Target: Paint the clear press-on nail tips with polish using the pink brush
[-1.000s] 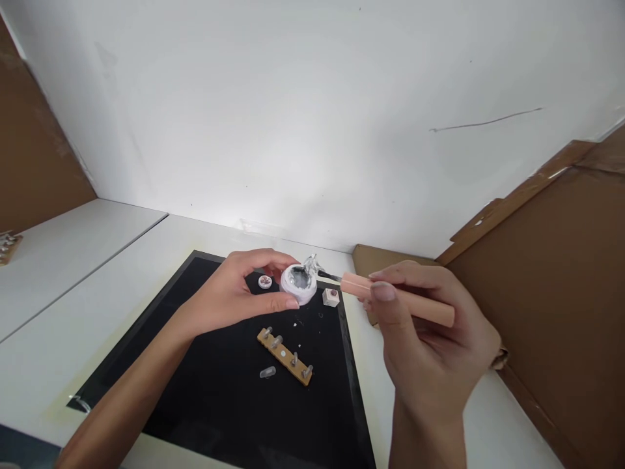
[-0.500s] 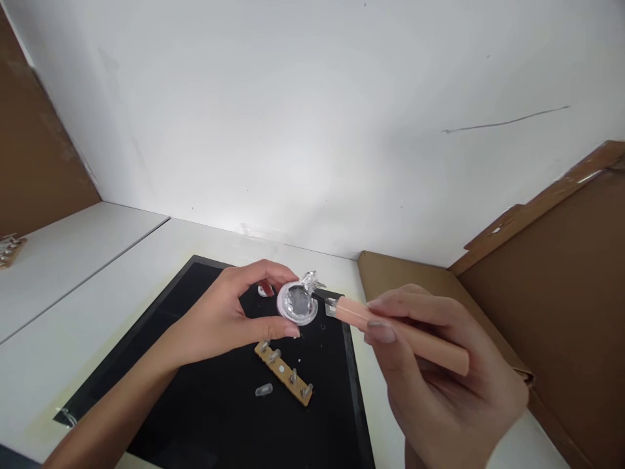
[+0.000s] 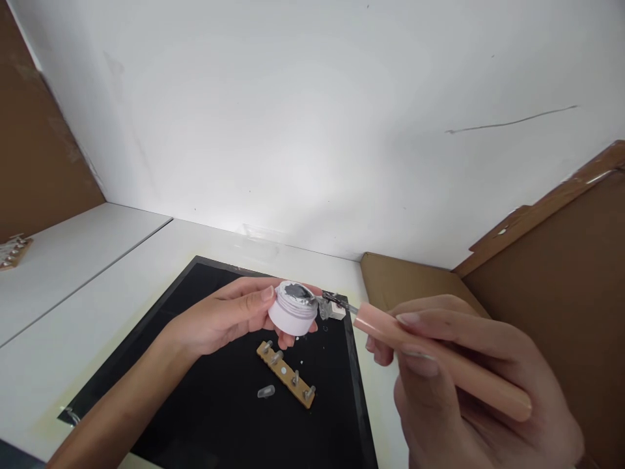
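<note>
Cradling the small white round screw-neck jar (image 3: pixel 293 318) from its left side, the left hand (image 3: pixel 227 319) pinches it, the thumb at the near left of the threaded neck and the other fingers passing behind and beneath. The right hand (image 3: pixel 473 426) grips a slim peach-coloured round-handled brush (image 3: pixel 383 327) between thumb and fingers, pointing its dark bristles (image 3: pixel 336 300) leftward to the jar's right rim. Half a second ago the jar's mouth faced the viewer; it has since been turned up, so its outer wall and threads show and the dark grey surface inside (image 3: pixel 299 292) is seen at a slant. The crumpled silver foil seal (image 3: pixel 324 309), which stuck up at the rim, now hangs on the right side, leaving the mouth largely uncovered. The bristles lie right by this foil; whether they touch it is unclear. Behind them, partly hidden, sits a small white box (image 3: pixel 336 312). Below the jar, on the black rectangular mat (image 3: pixel 195 404), lies a tan wooden strip (image 3: pixel 287 376) bearing four small translucent pieces and a white dot, with one loose clear oblong piece (image 3: pixel 266 391) just beside it. Farther out are the white tabletop (image 3: pixel 141 280), a flat brown cardboard box (image 3: pixel 410 280) at right rear, and another small tan rack (image 3: pixel 15 253) at the far left.
</note>
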Demonstrator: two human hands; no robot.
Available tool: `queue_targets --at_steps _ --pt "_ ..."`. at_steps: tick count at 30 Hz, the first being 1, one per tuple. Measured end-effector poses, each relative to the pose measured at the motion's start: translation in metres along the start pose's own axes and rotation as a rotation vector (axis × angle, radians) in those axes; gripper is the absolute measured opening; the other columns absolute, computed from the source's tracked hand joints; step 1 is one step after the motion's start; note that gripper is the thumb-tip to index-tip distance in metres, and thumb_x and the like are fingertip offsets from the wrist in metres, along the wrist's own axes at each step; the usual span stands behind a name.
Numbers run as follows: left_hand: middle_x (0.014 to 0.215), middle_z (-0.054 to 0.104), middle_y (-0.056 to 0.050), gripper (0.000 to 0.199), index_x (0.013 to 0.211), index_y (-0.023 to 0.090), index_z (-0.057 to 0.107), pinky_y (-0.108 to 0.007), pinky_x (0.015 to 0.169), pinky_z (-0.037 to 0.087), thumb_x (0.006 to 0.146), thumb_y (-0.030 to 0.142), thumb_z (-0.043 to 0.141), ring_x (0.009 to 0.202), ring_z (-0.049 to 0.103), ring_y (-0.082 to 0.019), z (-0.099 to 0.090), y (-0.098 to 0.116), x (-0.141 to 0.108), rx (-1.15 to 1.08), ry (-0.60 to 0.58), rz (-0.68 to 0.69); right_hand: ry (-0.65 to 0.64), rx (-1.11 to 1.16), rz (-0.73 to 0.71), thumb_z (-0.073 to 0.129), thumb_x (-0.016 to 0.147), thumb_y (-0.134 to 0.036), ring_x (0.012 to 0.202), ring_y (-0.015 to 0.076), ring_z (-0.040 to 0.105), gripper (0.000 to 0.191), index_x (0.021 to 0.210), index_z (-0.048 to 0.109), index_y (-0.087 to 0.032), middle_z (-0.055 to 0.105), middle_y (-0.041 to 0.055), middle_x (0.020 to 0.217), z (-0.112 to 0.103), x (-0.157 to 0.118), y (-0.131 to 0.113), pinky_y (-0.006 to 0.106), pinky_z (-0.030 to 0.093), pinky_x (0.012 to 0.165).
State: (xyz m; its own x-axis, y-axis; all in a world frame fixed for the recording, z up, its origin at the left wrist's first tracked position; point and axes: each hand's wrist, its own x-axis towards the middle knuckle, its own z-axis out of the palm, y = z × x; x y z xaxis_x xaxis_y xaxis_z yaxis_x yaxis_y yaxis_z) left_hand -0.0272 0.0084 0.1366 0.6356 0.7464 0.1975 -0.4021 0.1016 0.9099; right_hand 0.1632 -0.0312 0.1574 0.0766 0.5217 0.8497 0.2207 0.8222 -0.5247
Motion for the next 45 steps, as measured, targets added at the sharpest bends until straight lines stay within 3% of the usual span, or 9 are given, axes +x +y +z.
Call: queue_targets --at_steps 4,9,16,28,39,45 --pt "0.088 0.070 -0.009 0.042 0.112 0.021 0.070 -0.030 0.071 0.050 0.083 0.050 0.060 0.071 0.060 -0.018 0.000 -0.002 -0.001 0.008 -0.005 -0.010 -0.077 -0.048 -0.030 0.061 0.083 -0.009 0.060 0.0164 0.056 0.021 0.098 0.063 -0.023 0.061 0.0015 0.074 -0.005 0.002 0.002 0.032 0.044 0.049" --pt "0.086 0.070 -0.007 0.040 0.114 0.023 0.069 -0.028 0.072 0.048 0.085 0.048 0.057 0.070 0.057 -0.016 -0.001 -0.002 -0.002 0.001 -0.036 -0.015 -0.152 -0.072 -0.104 0.063 0.077 -0.002 0.062 0.0150 0.054 0.026 0.096 0.063 -0.020 0.060 0.0010 0.073 -0.011 0.007 0.004 0.029 0.041 0.049" --pt "0.083 0.070 -0.005 0.037 0.109 0.022 0.072 -0.023 0.067 0.046 0.085 0.047 0.059 0.069 0.055 -0.013 0.002 -0.002 -0.001 -0.018 -0.007 -0.003 -0.380 -0.068 -0.147 0.058 0.076 0.004 0.069 0.0158 0.055 0.035 0.101 0.059 -0.021 0.058 0.0009 0.077 -0.013 0.013 0.008 0.030 0.043 0.056" --pt "0.073 0.070 -0.003 0.036 0.095 0.018 0.075 -0.021 0.066 0.045 0.083 0.049 0.060 0.070 0.060 -0.013 0.001 -0.005 -0.001 0.028 0.048 -0.055 -0.510 -0.095 -0.128 0.058 0.081 -0.002 0.069 0.0106 0.053 0.021 0.095 0.056 -0.018 0.056 0.0000 0.079 -0.016 0.019 0.010 0.023 0.044 0.056" --pt "0.062 0.066 -0.005 0.050 0.072 0.010 0.072 -0.020 0.058 0.043 0.086 0.054 0.054 0.057 0.054 -0.011 0.000 -0.007 0.002 0.001 0.013 -0.176 -0.609 -0.207 -0.143 0.055 0.088 -0.010 0.069 0.0117 0.054 0.014 0.098 0.056 -0.020 0.057 0.0007 0.079 -0.017 0.020 0.008 0.023 0.041 0.057" --pt "0.063 0.066 -0.005 0.052 0.072 0.010 0.070 -0.020 0.057 0.042 0.086 0.056 0.050 0.057 0.056 -0.011 -0.004 -0.008 0.003 0.022 0.045 -0.242 -0.716 -0.200 -0.160 0.051 0.089 -0.011 0.068 0.0131 0.051 0.013 0.096 0.058 -0.019 0.054 0.0013 0.076 -0.022 0.024 0.009 0.024 0.040 0.053"
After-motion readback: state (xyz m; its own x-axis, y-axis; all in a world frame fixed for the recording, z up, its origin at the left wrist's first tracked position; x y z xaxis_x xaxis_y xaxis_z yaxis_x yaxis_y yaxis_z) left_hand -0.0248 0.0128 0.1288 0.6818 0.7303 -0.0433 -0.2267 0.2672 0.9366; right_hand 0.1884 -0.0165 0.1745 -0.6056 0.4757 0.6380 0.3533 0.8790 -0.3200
